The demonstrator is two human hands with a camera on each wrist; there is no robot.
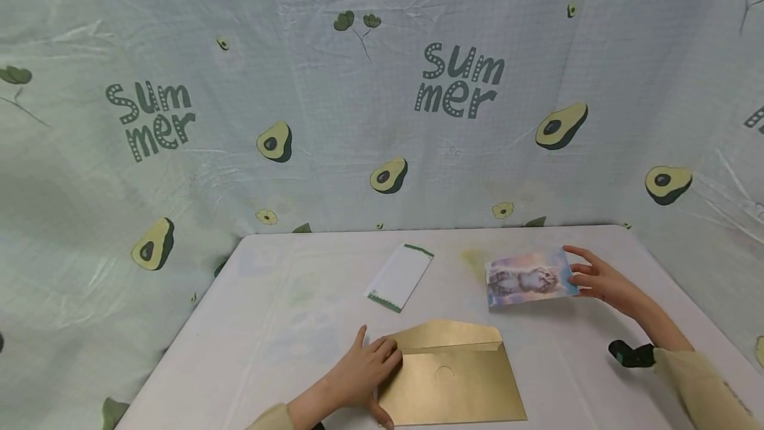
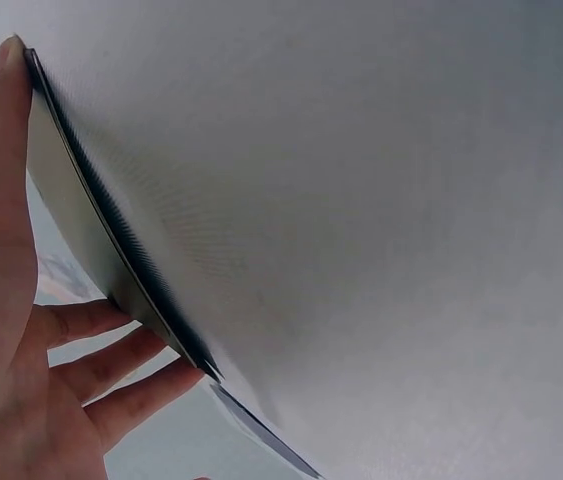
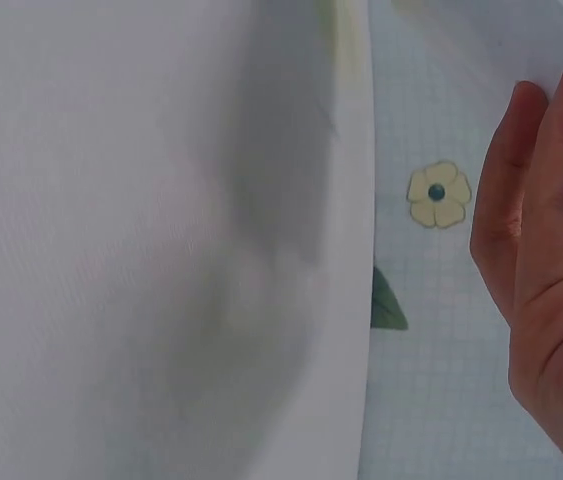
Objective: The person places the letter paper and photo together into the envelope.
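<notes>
Fingers (image 1: 388, 354) of the left hand (image 1: 361, 373) are pressing on the left end of a gold envelope (image 1: 456, 377), thumb curling under its near corner, so the hand is gripping it; the envelope is lying near the table's (image 1: 286, 324) front edge with its flap open. Toward the right edge, the right hand (image 1: 599, 281) is holding a picture card (image 1: 528, 276) by its right end, fingers straight along it, the card tilting up off the table. A white slip with green ends (image 1: 398, 277) is lying flat between them, toward the back edge. A small black object (image 1: 629, 354) is sitting by the right sleeve (image 1: 704, 383).

From the left wrist, the hand (image 2: 6, 300) is clasping the envelope's dark edge (image 2: 111, 235), fingertip at its corner, three fingers beneath.

From the right wrist, two straight fingers (image 3: 546, 180) are showing beside the table's edge (image 3: 356, 250) and the flowered cloth (image 3: 439, 195); the card is not clearly showing here.
</notes>
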